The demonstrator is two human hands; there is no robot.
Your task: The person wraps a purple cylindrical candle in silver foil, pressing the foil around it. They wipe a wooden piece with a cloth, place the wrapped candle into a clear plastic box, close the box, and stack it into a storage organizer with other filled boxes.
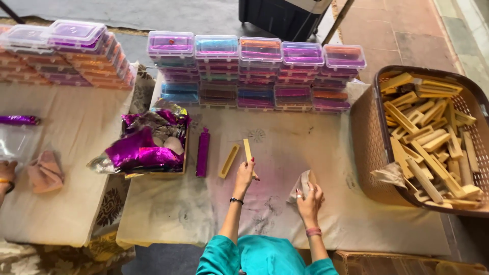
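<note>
My left hand (245, 175) reaches forward over the cloth-covered table (285, 224) and grips the near end of a narrow yellow wooden strip (247, 148). Just left of it lies a yellow wooden tray-shaped piece (229, 160), and further left a stick wrapped in purple foil (202, 153). My right hand (309, 199) holds a crumpled piece of pale paper (304, 181) a little above the table, nearer to me than the left hand.
A brown basket (368, 137) full of yellow wooden pieces stands at the right. Stacks of clear plastic boxes (254, 71) line the far edge. A box of purple foil sheets (145, 147) sits left. Another person's hand (6, 173) shows at the far left.
</note>
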